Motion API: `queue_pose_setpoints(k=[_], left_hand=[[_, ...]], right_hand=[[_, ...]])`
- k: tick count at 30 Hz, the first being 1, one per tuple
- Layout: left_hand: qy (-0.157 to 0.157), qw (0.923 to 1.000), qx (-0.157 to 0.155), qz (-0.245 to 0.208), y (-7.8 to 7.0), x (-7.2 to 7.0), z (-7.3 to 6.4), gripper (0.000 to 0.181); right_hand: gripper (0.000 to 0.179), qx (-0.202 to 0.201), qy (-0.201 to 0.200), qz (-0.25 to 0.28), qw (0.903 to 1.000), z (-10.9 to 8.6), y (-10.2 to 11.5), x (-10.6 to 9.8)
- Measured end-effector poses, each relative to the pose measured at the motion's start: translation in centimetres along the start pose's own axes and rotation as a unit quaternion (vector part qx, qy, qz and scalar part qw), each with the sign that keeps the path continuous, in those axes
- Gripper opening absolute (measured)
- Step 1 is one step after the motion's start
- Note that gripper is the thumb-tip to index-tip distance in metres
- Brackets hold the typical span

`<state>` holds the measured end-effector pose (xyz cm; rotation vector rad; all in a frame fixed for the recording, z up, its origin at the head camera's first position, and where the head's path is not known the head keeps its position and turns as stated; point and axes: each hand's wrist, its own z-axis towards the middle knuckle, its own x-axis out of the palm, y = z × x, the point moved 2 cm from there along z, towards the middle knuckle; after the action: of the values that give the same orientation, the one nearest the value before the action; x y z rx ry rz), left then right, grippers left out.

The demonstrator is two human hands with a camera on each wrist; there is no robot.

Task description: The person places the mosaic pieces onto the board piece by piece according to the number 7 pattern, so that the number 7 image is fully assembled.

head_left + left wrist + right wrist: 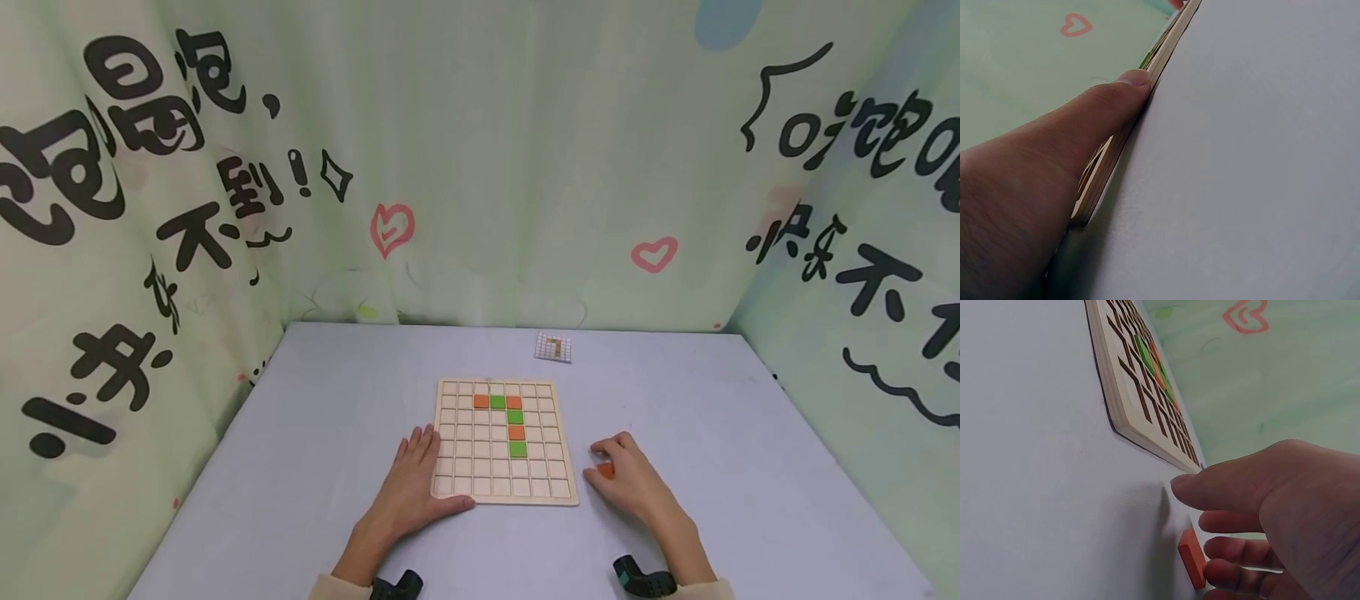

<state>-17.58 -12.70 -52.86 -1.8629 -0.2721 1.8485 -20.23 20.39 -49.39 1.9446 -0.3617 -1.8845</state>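
A wooden grid board (461, 472) lies flat on the table, with several orange and green square tiles (497, 402) set in its cells in a row and a column. My left hand (411, 487) rests at the board's left edge, fingers straight along the side and thumb (1116, 94) on the front edge. To the right of the board, my right hand (633, 479) is low over the table around a loose orange tile (1192, 559). Its fingertips are at the tile, while the thumb stands apart from it; whether they touch is unclear.
A small card (552, 347) with a printed grid pattern lies near the table's back edge. The white table (360, 400) is bordered by a pale green curtain (480, 167) at the back and sides. Black bands sit on both wrists.
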Motion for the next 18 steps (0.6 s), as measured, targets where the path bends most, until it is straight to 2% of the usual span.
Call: queue_pose_setpoints(k=[7,18], left_hand=[[-0.003,1.0000,0.003,0.001,-0.1,-0.1,0.0,0.119],[0.000,1.0000,-0.004,-0.004,0.0,-0.1,0.0,0.120]], right_hand=[[0.031,-0.013,0.004,0.000,0.9999,-0.2,-0.3,-0.4],[0.027,-0.043,0.046,0.005,0.9980,-0.4,-0.7,-1.3]])
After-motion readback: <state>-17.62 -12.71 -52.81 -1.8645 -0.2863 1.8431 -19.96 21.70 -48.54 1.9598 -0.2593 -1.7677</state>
